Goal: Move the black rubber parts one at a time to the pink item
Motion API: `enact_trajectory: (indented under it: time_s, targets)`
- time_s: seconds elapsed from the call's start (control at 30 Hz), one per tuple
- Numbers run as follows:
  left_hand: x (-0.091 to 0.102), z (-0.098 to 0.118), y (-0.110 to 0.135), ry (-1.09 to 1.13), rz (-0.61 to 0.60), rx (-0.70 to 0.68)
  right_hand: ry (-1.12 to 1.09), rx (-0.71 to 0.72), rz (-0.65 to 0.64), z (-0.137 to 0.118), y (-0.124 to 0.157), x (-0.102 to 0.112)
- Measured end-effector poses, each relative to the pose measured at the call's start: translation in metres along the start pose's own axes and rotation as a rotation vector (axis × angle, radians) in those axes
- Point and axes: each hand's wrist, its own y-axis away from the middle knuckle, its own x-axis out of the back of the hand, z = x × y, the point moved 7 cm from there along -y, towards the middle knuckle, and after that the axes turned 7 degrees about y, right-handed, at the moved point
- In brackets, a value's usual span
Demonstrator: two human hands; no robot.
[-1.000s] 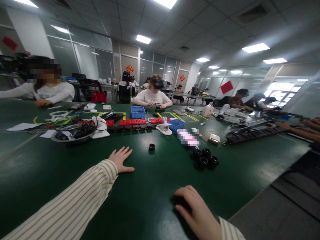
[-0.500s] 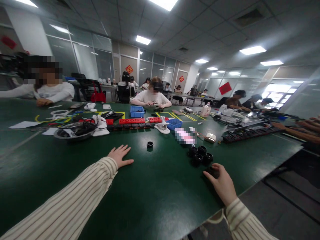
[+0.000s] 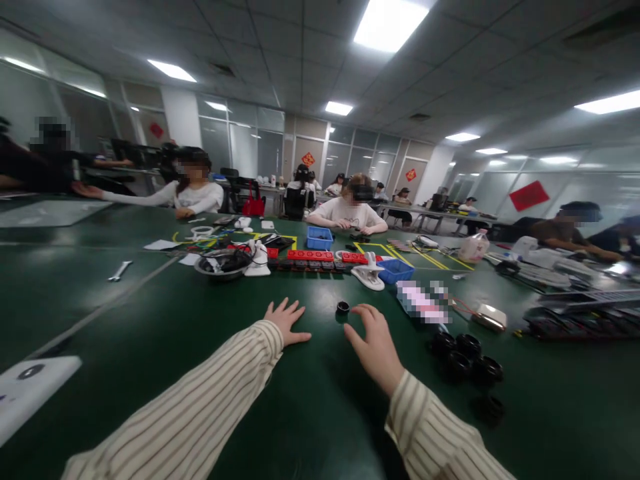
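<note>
My left hand (image 3: pixel 287 323) rests on the green table (image 3: pixel 320 427), fingers spread and holding nothing. Just to the right of it sits a small black ring-shaped part (image 3: pixel 343 308), hollow at the top. My right hand (image 3: pixel 375 341) hovers beside that part, thumb and fingers curved apart, with a gap between them and nothing held. Several similar black round parts (image 3: pixel 460 364) stand in a cluster to the right. One more black round part (image 3: pixel 488 408), dark and blurred, lies nearer to me below the cluster.
A metal bowl (image 3: pixel 223 270), a red strip (image 3: pixel 310 257), blue bins (image 3: pixel 320 237) and a white clip-like stand (image 3: pixel 370 277) line the table's middle. A pink item (image 3: pixel 420 301) and a shiny box (image 3: pixel 490 317) lie right; a wrench (image 3: pixel 120 271) lies left. Co-workers sit opposite.
My right hand has left the black round part by the cluster and moved left, beside the lone black ring. The view has turned left. My left hand still lies spread on the table.
</note>
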Motion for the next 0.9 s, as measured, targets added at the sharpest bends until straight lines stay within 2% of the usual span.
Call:
enact_trajectory:
  time_s: [0.1,0.17,0.23,0.33,0.43,0.5,0.67,0.73,0.8,0.83,0.9]
  targets:
    - [-0.001,0.000,0.006,0.011,0.000,0.029,0.169,-0.041,-0.027,-0.004,-0.040,-0.055]
    - [-0.001,0.002,0.010,0.020,-0.005,0.014,0.236,-0.047,-0.073,0.001,-0.054,-0.082]
    - [0.000,0.004,0.014,0.026,-0.011,0.003,0.244,0.018,-0.141,0.004,-0.059,-0.098]
    - [0.002,0.005,0.016,0.029,-0.020,0.005,0.228,0.094,-0.193,0.009,-0.051,-0.099]
    - [0.001,0.003,0.014,0.025,-0.016,0.004,0.213,0.120,-0.213,0.011,-0.026,-0.083]
    - [-0.001,0.002,0.013,0.022,-0.014,-0.007,0.170,0.153,-0.249,0.009,0.002,-0.067]
    - [-0.007,-0.005,0.009,-0.020,0.026,0.000,0.049,0.167,-0.399,0.002,0.088,-0.011]
    - [-0.009,-0.008,0.006,-0.043,0.019,0.011,-0.017,0.118,-0.402,0.008,0.114,0.016]
    - [-0.010,-0.010,0.005,-0.068,0.013,0.021,-0.093,0.003,-0.310,0.027,0.130,0.047]
    - [-0.010,-0.010,0.004,-0.081,0.008,0.023,-0.125,-0.078,-0.219,0.041,0.135,0.064]
    - [-0.009,-0.011,0.004,-0.102,-0.007,0.030,-0.173,-0.266,0.047,0.078,0.142,0.099]
